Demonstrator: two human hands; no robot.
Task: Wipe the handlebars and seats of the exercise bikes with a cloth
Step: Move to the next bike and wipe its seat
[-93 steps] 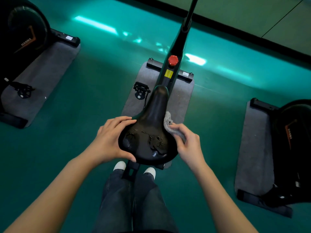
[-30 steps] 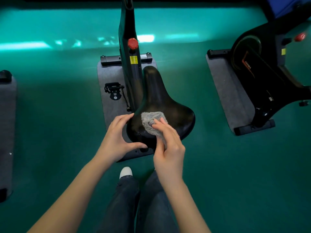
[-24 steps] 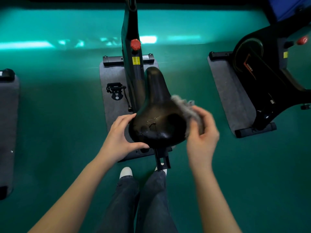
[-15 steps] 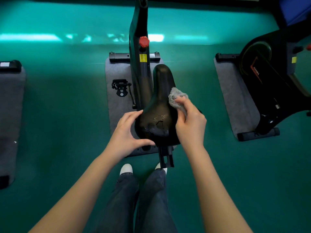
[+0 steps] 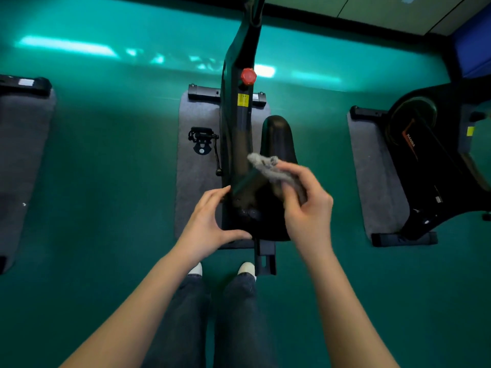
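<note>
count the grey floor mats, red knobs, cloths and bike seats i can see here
grey floor mats: 3
red knob: 1
grey cloth: 1
bike seat: 1
total: 6

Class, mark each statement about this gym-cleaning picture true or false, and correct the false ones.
1. The right hand holds a grey cloth. True.
2. The left hand holds a spray bottle. False: it grips the black seat.
3. The knob on the bike frame is blue. False: it is red.
4. A grey mat lies under the bike frame. True.
</note>
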